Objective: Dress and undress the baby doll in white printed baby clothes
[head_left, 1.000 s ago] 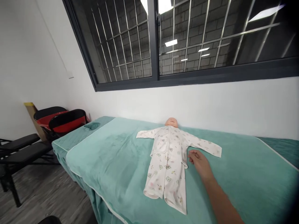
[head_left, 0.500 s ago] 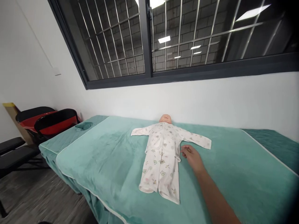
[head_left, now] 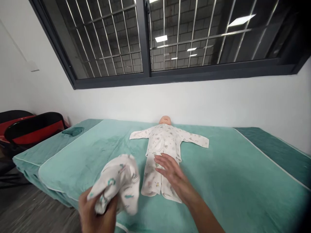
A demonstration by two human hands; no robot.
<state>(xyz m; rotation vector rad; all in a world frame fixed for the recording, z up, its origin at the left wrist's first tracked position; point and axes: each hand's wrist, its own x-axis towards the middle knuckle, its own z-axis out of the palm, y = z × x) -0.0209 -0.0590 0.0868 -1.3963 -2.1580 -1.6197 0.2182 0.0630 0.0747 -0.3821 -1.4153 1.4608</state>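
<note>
My left hand (head_left: 98, 210) grips a bunched white cloth with green and pink print (head_left: 121, 184), slightly blurred; whether it is a garment is unclear. Over the legs of a baby doll (head_left: 165, 120) hangs my right hand (head_left: 171, 173), fingers spread and holding nothing. The doll lies on its back with its head toward the wall. It wears, or is covered by, a white printed baby top (head_left: 164, 139) with both sleeves stretched out sideways. Below the top lie matching baby trousers (head_left: 150, 178), partly hidden behind my right hand.
A green plush cover (head_left: 230, 174) spreads over the bed, which has a face hole (head_left: 73, 131) at its left end. Behind it are a white wall (head_left: 116, 103) and a barred window (head_left: 145, 38). Black and red chairs (head_left: 36, 127) stand at the left.
My left hand has come into view with the bunched cloth. My right hand has moved left from beside the top's hem to over the trousers, its fingers now spread. The view has shifted right.
</note>
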